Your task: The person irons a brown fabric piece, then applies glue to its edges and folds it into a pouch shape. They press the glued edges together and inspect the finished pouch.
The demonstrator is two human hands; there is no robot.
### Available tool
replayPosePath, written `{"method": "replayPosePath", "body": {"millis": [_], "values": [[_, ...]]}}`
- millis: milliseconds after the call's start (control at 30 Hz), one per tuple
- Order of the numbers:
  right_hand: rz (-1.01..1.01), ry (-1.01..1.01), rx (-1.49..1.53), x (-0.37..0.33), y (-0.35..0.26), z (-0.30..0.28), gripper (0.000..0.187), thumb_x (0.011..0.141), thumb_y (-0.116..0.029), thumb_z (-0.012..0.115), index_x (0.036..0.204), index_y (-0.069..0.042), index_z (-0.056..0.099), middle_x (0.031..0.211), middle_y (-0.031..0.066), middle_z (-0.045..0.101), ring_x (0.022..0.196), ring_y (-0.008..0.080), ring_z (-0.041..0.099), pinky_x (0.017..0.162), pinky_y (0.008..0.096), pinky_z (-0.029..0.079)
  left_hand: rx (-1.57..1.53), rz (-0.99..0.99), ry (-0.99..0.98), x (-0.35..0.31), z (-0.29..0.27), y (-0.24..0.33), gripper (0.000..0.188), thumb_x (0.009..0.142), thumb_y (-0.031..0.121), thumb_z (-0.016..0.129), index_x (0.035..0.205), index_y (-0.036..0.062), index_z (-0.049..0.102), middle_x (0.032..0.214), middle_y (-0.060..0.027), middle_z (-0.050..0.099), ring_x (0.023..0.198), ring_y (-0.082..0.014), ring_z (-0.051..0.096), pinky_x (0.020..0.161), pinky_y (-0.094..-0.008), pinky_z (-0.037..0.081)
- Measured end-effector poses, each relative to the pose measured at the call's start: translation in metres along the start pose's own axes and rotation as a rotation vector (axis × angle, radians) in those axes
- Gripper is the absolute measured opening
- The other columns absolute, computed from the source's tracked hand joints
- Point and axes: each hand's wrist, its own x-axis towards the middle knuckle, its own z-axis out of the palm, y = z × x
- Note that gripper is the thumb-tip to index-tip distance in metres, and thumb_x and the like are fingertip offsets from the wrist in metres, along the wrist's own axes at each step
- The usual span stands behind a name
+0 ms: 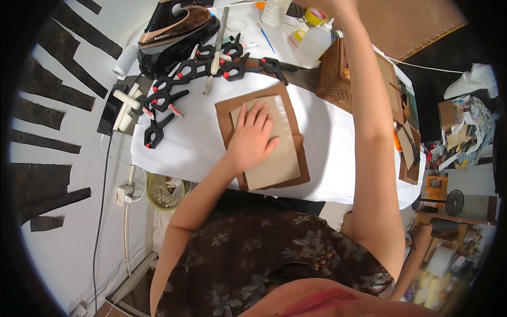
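Note:
My left hand (254,136) lies flat, fingers spread, on a beige board (274,164). Beneath that board is a larger brown sheet (226,110), its border showing around the edges. Whitish streaks run along the board's upper right side. My right arm stretches far forward past the right of the sheet, and my right hand (342,5) is cut off by the top edge, so its fingers are hidden. Closest to that hand are a yellow tape roll (317,16) and a translucent squeeze bottle (315,45).
Several black spring clamps (193,68) form an arc at the table's far left, in front of an iron (177,26). A brown wooden-looking box (334,74) stands beyond the sheet, partly behind my right arm. White cloth (174,132) covers the table. A basket (166,190) sits below its left edge.

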Motion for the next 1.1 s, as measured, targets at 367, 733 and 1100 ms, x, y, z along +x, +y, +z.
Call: {"method": "replayPosePath", "body": {"millis": [367, 733, 1100], "values": [[0.206, -0.190, -0.398, 0.089, 0.135, 0.116, 0.024, 0.095, -0.023, 0.059, 0.090, 0.000, 0.066, 0.079, 0.0192, 0.073, 0.075, 0.0280, 0.073, 0.067, 0.0414, 0.059, -0.022, -0.026, -0.004, -0.001, -0.008, -0.001, 0.055, 0.093, 0.036, 0.063, 0.126, -0.0071, 0.054, 0.145, -0.0263, 0.045, 0.140, -0.0429, 0.036, 0.118, -0.0611, 0.023], [0.340, -0.111, -0.142, 0.063, 0.077, 0.101, 0.018, 0.093, -0.017, 0.059, 0.090, 0.000, 0.065, 0.079, 0.0164, 0.070, 0.070, 0.0272, 0.068, 0.066, 0.0432, 0.054, -0.040, -0.040, 0.021, -0.001, -0.008, -0.002, 0.055, 0.092, 0.034, 0.065, 0.126, -0.0072, 0.054, 0.144, -0.0263, 0.045, 0.140, -0.0429, 0.036, 0.118, -0.0614, 0.022], [0.387, -0.197, 0.249, -0.179, -0.038, -0.067, 0.021, 0.102, -0.017, 0.056, 0.087, -0.003, 0.062, 0.076, 0.0014, 0.062, 0.064, 0.0129, 0.058, 0.058, 0.0304, 0.045, -0.009, -0.029, 0.051, -0.005, 0.001, -0.002, 0.044, 0.096, 0.030, 0.058, 0.124, -0.0034, 0.054, 0.145, -0.0215, 0.046, 0.141, -0.0391, 0.036, 0.119, -0.0588, 0.022]]}}
